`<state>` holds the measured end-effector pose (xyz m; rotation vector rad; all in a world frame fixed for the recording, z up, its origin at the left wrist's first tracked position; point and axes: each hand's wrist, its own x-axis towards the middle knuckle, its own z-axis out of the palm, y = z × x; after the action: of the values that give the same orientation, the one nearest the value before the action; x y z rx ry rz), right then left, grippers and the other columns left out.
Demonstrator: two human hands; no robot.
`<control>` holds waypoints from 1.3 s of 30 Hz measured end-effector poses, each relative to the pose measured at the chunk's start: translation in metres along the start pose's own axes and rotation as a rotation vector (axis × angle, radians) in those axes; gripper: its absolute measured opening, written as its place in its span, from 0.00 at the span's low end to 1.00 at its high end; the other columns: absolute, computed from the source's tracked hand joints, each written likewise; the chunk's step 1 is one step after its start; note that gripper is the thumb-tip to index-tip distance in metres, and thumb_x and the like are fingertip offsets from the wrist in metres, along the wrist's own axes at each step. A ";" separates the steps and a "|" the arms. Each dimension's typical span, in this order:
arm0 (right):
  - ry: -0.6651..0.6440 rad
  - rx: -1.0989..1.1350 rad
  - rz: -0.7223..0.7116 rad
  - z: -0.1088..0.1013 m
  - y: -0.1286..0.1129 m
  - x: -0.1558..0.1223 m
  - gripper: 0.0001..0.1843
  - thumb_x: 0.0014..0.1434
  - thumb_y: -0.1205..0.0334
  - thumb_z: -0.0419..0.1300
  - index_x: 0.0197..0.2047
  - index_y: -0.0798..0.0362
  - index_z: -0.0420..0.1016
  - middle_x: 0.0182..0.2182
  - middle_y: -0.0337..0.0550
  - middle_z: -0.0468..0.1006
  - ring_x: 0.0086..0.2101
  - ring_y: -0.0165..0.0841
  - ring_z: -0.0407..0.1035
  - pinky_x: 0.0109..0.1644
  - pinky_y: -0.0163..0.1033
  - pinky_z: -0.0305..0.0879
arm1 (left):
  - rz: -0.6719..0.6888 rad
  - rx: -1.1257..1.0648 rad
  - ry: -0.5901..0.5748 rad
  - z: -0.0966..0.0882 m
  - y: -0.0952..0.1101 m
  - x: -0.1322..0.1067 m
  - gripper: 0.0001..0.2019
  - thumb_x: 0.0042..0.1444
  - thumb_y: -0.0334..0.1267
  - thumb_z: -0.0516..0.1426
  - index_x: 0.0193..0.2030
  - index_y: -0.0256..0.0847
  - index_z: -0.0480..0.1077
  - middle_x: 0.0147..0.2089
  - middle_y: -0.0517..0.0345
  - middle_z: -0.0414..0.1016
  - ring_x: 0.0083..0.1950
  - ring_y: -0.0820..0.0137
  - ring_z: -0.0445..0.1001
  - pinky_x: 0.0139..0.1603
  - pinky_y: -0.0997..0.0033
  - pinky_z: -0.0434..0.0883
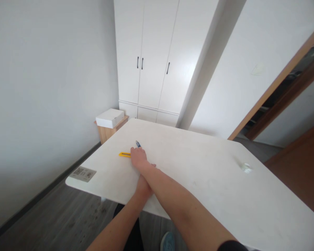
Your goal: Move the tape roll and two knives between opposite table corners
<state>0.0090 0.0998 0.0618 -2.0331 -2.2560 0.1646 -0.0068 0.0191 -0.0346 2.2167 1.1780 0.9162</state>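
My right hand [138,157] reaches across to the left side of the white table [188,160], its fingers curled down over a yellow utility knife [124,154]. One end of the knife sticks out to the left of the hand; the rest is covered. Just beyond the knuckles a dark blue pen [138,143] shows its tip, its other end hidden by the hand. Under my right forearm lies my left hand [144,187], crossed beneath it near the tabletop. Only a fingertip emerges past the right wrist, so what the left fingers do is hidden.
A printed label [83,174] is on the table's near left corner. Towards the right edge sits a small clear object [246,167]. A white box [110,118] rests on a wooden stand beyond the left corner. White cabinets [157,52] rise behind the table.
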 end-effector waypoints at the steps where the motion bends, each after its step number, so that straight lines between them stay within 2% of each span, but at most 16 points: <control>1: 0.002 0.002 -0.013 -0.003 0.004 -0.006 0.18 0.69 0.72 0.48 0.55 0.57 0.75 0.50 0.56 0.79 0.53 0.42 0.69 0.54 0.45 0.68 | 0.034 0.034 -0.023 -0.003 0.002 0.001 0.15 0.65 0.41 0.58 0.56 0.41 0.73 0.60 0.46 0.74 0.62 0.56 0.71 0.66 0.46 0.67; 3: 0.023 0.002 -0.028 -0.010 0.020 -0.023 0.17 0.69 0.71 0.49 0.53 0.57 0.76 0.51 0.56 0.78 0.53 0.41 0.69 0.53 0.44 0.68 | 0.090 0.069 -0.068 -0.008 0.009 0.003 0.14 0.65 0.35 0.54 0.53 0.40 0.76 0.59 0.44 0.75 0.65 0.53 0.69 0.71 0.47 0.61; 4: 0.042 0.002 -0.025 -0.014 0.035 -0.034 0.16 0.69 0.70 0.50 0.52 0.56 0.76 0.51 0.56 0.77 0.53 0.41 0.68 0.53 0.44 0.68 | 0.110 0.098 -0.076 -0.010 0.012 0.004 0.15 0.64 0.33 0.52 0.52 0.39 0.77 0.56 0.43 0.77 0.64 0.52 0.70 0.70 0.46 0.61; 6: 0.080 0.000 0.010 -0.021 0.079 -0.066 0.15 0.69 0.69 0.51 0.52 0.54 0.76 0.50 0.53 0.77 0.52 0.41 0.68 0.53 0.43 0.67 | 0.150 0.136 -0.102 -0.013 0.016 0.005 0.16 0.64 0.33 0.49 0.50 0.38 0.78 0.53 0.43 0.79 0.61 0.52 0.73 0.67 0.45 0.64; 9: 0.063 -0.022 0.149 -0.032 0.177 -0.134 0.15 0.69 0.69 0.53 0.53 0.51 0.77 0.49 0.48 0.78 0.51 0.38 0.69 0.55 0.40 0.64 | 0.221 0.299 -0.072 -0.014 0.016 0.006 0.18 0.65 0.37 0.49 0.51 0.38 0.79 0.59 0.40 0.77 0.61 0.51 0.73 0.65 0.47 0.67; 14: -0.054 -0.117 0.529 -0.057 0.360 -0.277 0.19 0.66 0.73 0.53 0.55 0.51 0.78 0.51 0.48 0.79 0.52 0.37 0.70 0.56 0.38 0.61 | 0.311 0.434 -0.027 -0.010 0.010 0.006 0.19 0.66 0.40 0.49 0.50 0.39 0.80 0.56 0.41 0.78 0.57 0.53 0.76 0.61 0.52 0.71; 16: -0.081 -0.174 0.679 -0.068 0.414 -0.324 0.19 0.67 0.71 0.53 0.55 0.50 0.79 0.51 0.49 0.79 0.51 0.39 0.71 0.55 0.39 0.62 | 0.317 0.457 -0.019 -0.009 0.009 0.007 0.19 0.66 0.41 0.48 0.50 0.39 0.80 0.56 0.42 0.79 0.57 0.53 0.77 0.60 0.52 0.72; 19: -0.073 -0.224 0.814 -0.078 0.464 -0.369 0.20 0.68 0.70 0.53 0.56 0.47 0.79 0.53 0.49 0.79 0.52 0.41 0.71 0.53 0.41 0.63 | 0.323 0.468 -0.026 -0.010 0.009 0.007 0.20 0.67 0.42 0.47 0.50 0.39 0.80 0.57 0.42 0.78 0.57 0.53 0.77 0.59 0.52 0.72; 21: -0.042 -0.236 0.848 -0.080 0.481 -0.381 0.21 0.68 0.69 0.52 0.57 0.46 0.79 0.54 0.49 0.78 0.52 0.41 0.71 0.53 0.41 0.64 | 0.323 0.466 -0.031 -0.010 0.008 0.007 0.21 0.67 0.42 0.47 0.51 0.39 0.79 0.57 0.42 0.78 0.57 0.54 0.76 0.60 0.52 0.72; 24: -0.008 -0.234 0.852 -0.074 0.494 -0.384 0.22 0.68 0.69 0.52 0.58 0.45 0.79 0.55 0.49 0.78 0.53 0.41 0.70 0.54 0.42 0.65 | 0.325 0.456 -0.033 -0.011 0.007 0.006 0.22 0.67 0.44 0.46 0.51 0.39 0.79 0.57 0.42 0.78 0.57 0.53 0.77 0.60 0.51 0.72; 28: -0.020 -0.205 0.855 -0.065 0.500 -0.381 0.24 0.67 0.71 0.50 0.59 0.45 0.78 0.57 0.46 0.77 0.55 0.40 0.70 0.56 0.40 0.65 | 0.329 0.434 -0.035 -0.011 0.005 0.006 0.23 0.67 0.44 0.45 0.52 0.40 0.79 0.57 0.43 0.78 0.57 0.54 0.76 0.61 0.51 0.72; 33: -0.063 -0.229 0.879 -0.065 0.500 -0.376 0.29 0.63 0.74 0.51 0.64 0.47 0.73 0.61 0.48 0.74 0.56 0.42 0.70 0.56 0.41 0.66 | 0.291 0.427 -0.044 -0.012 0.010 0.007 0.21 0.67 0.43 0.46 0.51 0.40 0.79 0.57 0.44 0.78 0.58 0.55 0.76 0.62 0.51 0.72; 36: 0.019 -0.234 0.812 -0.060 0.479 -0.340 0.29 0.63 0.72 0.52 0.66 0.51 0.70 0.61 0.53 0.74 0.56 0.44 0.70 0.56 0.44 0.66 | 0.255 0.427 -0.057 -0.016 0.021 0.005 0.18 0.67 0.40 0.48 0.50 0.42 0.79 0.57 0.45 0.78 0.57 0.56 0.76 0.61 0.52 0.71; 38: 0.056 -0.165 0.698 -0.054 0.444 -0.296 0.25 0.66 0.68 0.52 0.64 0.54 0.73 0.58 0.56 0.77 0.55 0.44 0.71 0.57 0.45 0.66 | 0.230 0.426 -0.069 -0.019 0.028 0.005 0.17 0.67 0.38 0.49 0.50 0.42 0.79 0.57 0.45 0.78 0.58 0.57 0.75 0.62 0.53 0.71; 39: 0.064 -0.117 0.626 -0.050 0.419 -0.270 0.22 0.67 0.66 0.51 0.62 0.54 0.75 0.56 0.55 0.78 0.54 0.43 0.72 0.57 0.44 0.66 | 0.218 0.420 -0.071 -0.020 0.031 0.004 0.17 0.67 0.37 0.49 0.51 0.42 0.79 0.57 0.45 0.78 0.59 0.58 0.75 0.62 0.53 0.70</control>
<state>0.4568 -0.1249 0.0489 -2.6940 -1.5534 0.0098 -0.0033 0.0081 0.0007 2.7325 1.1987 0.7108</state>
